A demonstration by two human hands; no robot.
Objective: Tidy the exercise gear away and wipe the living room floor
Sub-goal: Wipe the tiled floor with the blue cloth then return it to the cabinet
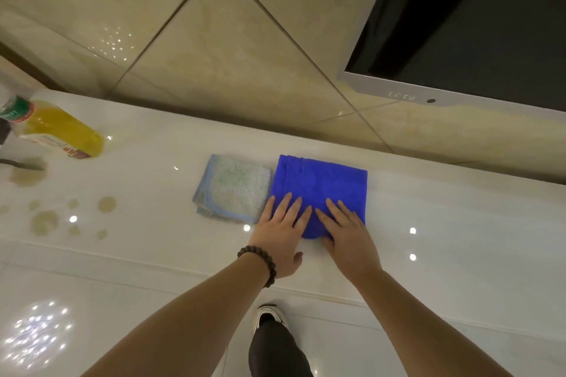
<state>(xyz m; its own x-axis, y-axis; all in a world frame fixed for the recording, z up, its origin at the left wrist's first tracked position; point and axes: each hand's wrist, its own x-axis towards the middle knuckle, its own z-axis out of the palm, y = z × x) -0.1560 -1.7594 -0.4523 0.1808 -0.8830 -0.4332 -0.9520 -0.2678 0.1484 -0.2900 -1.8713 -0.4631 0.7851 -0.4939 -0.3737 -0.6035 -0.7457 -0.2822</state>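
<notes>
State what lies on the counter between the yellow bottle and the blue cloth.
In the head view, a folded pale cloth lies between the bottle and the blue cloth, touching the latter; bare glossy counter fills the rest.

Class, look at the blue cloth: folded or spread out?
Folded: the blue cloth lies as a thick, compact rectangle with a rounded doubled edge.

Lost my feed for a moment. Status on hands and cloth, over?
Both hands, left and right, flat on folded blue cloth. Pale blue cloth beside it, touching. Brownish spills left on white surface, unwiped.
</notes>
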